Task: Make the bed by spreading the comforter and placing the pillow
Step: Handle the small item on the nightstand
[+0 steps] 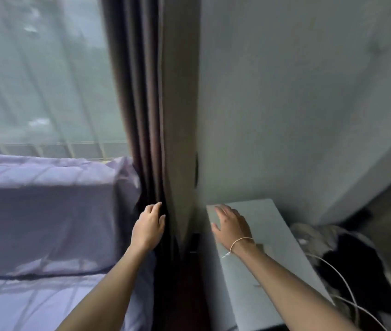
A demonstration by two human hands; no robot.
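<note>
A lavender pillow (46,211) stands upright against the window at the head of the bed on the left. Below it lies the lavender bedding (34,304), smooth with faint creases. My left hand (148,229) is just right of the pillow's edge, fingers curled loosely against the dark curtain (146,115), holding nothing that I can see. My right hand (231,226) hovers flat, fingers spread, over the far end of a pale grey bedside surface (273,271). A thin string bracelet circles that wrist.
The brown curtain hangs between bed and wall, with a sheer curtain (41,80) over the window. A grey wall (297,103) rises behind the bedside surface. White cables (342,280) and dark cluttered items (357,256) lie at the lower right.
</note>
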